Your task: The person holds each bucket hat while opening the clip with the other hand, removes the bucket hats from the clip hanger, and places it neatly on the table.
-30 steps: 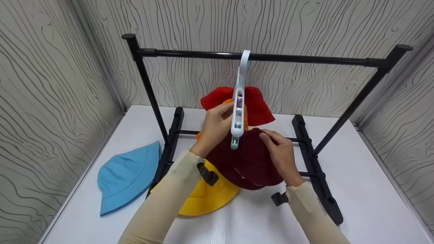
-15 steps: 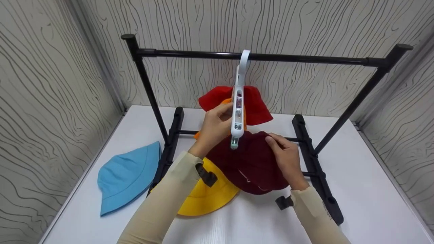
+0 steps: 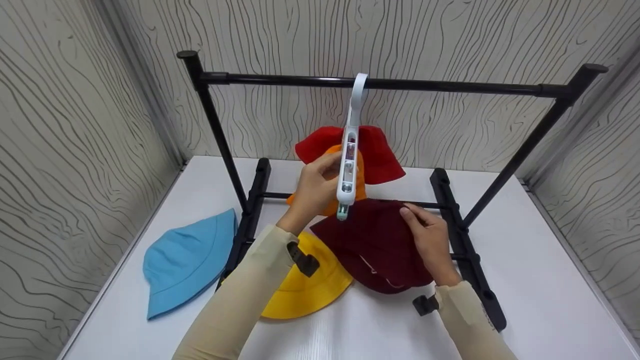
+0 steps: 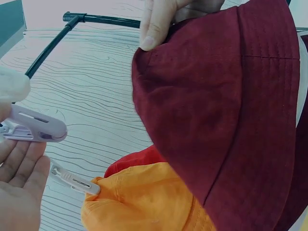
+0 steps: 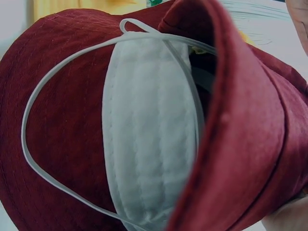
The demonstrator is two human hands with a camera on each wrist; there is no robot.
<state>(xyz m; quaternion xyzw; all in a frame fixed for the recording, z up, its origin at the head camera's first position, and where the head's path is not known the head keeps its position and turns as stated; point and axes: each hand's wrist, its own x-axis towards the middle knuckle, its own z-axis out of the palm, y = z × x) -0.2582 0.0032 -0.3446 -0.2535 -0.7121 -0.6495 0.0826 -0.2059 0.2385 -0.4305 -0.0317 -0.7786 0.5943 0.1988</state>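
A white clip hanger point(image 3: 348, 165) hangs from the rack's bar, and my left hand point(image 3: 315, 187) grips it from the left side. In the left wrist view, fingers point(image 4: 21, 166) lie under one of its clips point(image 4: 38, 126); that clip has no hat in it. My right hand point(image 3: 432, 242) pinches the crown of a maroon bucket hat point(image 3: 380, 245), brim towards me. The right wrist view looks into this hat, showing a white lining band point(image 5: 149, 125) and a white cord point(image 5: 29, 139). An orange hat point(image 4: 144, 197) hangs from another clip, with a red hat point(image 3: 380, 155) behind it.
A yellow bucket hat point(image 3: 310, 290) lies on the white table point(image 3: 550, 280), partly under my left forearm. Left of the rack lies a blue bucket hat point(image 3: 190, 262). The black rack point(image 3: 465, 86) spans the table, with patterned wall panels point(image 3: 280, 30) behind.
My right hand has drawn the maroon hat right and towards me, away from the hanger. More of the orange hat shows. My left hand stays on the hanger, which has shifted slightly left.
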